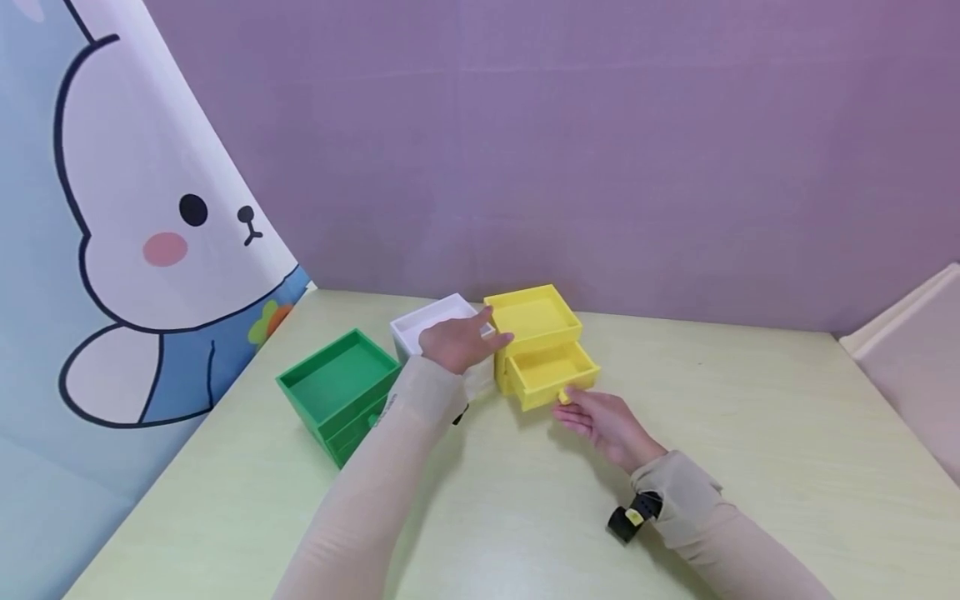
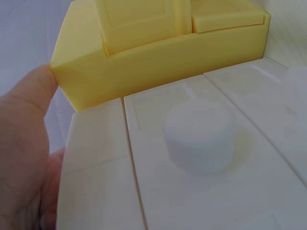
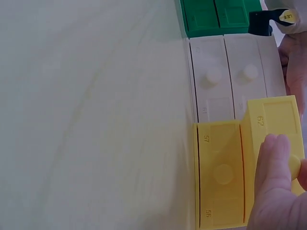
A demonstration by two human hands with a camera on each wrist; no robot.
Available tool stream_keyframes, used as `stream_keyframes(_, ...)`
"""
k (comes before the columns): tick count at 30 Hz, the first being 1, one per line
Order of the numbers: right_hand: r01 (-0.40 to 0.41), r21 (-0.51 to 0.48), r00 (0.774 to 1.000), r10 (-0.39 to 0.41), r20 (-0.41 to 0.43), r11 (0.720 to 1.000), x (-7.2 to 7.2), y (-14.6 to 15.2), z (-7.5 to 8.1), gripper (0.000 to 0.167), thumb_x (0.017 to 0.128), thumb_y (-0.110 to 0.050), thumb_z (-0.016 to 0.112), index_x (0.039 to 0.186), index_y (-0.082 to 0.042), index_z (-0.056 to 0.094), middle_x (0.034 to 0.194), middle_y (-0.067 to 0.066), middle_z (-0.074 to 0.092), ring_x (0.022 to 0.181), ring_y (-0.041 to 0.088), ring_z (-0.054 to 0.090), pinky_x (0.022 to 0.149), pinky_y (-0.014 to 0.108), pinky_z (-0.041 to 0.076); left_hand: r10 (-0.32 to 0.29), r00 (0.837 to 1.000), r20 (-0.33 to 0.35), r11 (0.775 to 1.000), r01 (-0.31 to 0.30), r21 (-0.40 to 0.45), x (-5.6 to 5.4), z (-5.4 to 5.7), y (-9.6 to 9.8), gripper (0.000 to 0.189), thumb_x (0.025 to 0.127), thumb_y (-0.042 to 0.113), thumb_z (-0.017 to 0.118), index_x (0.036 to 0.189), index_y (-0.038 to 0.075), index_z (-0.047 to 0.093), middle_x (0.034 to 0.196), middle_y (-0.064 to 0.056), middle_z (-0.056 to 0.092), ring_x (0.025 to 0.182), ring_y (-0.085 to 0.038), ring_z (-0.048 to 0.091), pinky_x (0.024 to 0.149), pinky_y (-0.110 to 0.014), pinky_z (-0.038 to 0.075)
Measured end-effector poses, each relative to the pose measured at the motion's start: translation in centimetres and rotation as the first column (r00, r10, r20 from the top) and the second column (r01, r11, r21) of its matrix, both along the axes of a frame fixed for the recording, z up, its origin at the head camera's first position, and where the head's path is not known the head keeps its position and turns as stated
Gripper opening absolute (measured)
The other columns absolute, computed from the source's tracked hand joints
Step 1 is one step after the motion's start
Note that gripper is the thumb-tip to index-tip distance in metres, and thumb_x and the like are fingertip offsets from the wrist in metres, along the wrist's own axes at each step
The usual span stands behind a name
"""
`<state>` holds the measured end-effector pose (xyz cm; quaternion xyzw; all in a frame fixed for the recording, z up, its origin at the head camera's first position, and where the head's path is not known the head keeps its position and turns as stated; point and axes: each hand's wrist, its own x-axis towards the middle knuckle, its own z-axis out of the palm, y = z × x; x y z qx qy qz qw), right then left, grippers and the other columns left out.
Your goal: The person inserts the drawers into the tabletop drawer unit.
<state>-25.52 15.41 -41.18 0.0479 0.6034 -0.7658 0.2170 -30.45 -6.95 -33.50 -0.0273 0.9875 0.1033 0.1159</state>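
Note:
A small yellow drawer box stands at the back middle of the table, its upper drawer pulled partly out. My right hand pinches the round yellow knob on that drawer's front. The lower yellow drawer is closed. Over the white drawer box reaches my left hand, its digits extended to the yellow box's left side. In the left wrist view, one digit touches a corner of the yellow box; the remaining fingers are partly hidden.
A green drawer box stands left of the white one, partly behind my left sleeve. Purple cloth hangs behind the table. A cartoon-printed cloth is on the left, and a pale panel on the right.

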Motion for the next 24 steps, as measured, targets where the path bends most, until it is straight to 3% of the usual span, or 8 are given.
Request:
stream_keyframes(5, 0.046, -0.045, 0.998, -0.047, -0.032, 0.998, 0.4, 0.4, -0.3, 0.013, 0.095, -0.002, 0.057, 0.107, 0.003, 0.057, 0.091, 0.004, 0.07, 0.083, 0.012, 0.068, 0.08, 0.023, 0.051, -0.01, 1.0, -0.005, 1.0, 0.01, -0.009, 0.0, 0.0, 0.1, 0.07, 0.09, 0.072, 0.034, 0.151, 0.04, 0.022, 0.134, -0.004, 0.057, 0.113, -0.027, 0.055, 0.096, -0.051, 0.04)
stream_keyframes(13, 0.098, -0.14, 0.994, -0.103, -0.033, 0.985, 1.1, 0.4, -0.5, 0.017, 0.093, 0.007, 0.053, 0.099, -0.006, 0.062, 0.09, 0.003, 0.07, 0.083, 0.011, 0.068, 0.079, 0.022, 0.051, -0.013, 1.0, -0.006, 1.0, 0.013, -0.016, 0.3, 0.2, 0.4, 0.07, 0.09, 0.071, 0.034, 0.151, 0.04, 0.023, 0.134, -0.005, 0.057, 0.112, -0.027, 0.056, 0.097, -0.051, 0.04)
stream_keyframes(24, 0.097, -0.135, 0.994, -0.104, -0.044, 0.986, 0.9, 0.0, -0.2, 0.018, 0.092, 0.009, 0.054, 0.096, -0.006, 0.062, 0.091, 0.003, 0.069, 0.083, 0.011, 0.067, 0.08, 0.022, 0.051, -0.019, 1.0, -0.015, 1.0, 0.019, -0.013, 0.2, 0.4, 0.6, 0.07, 0.09, 0.071, 0.034, 0.151, 0.04, 0.023, 0.134, -0.004, 0.057, 0.112, -0.026, 0.056, 0.096, -0.05, 0.04)
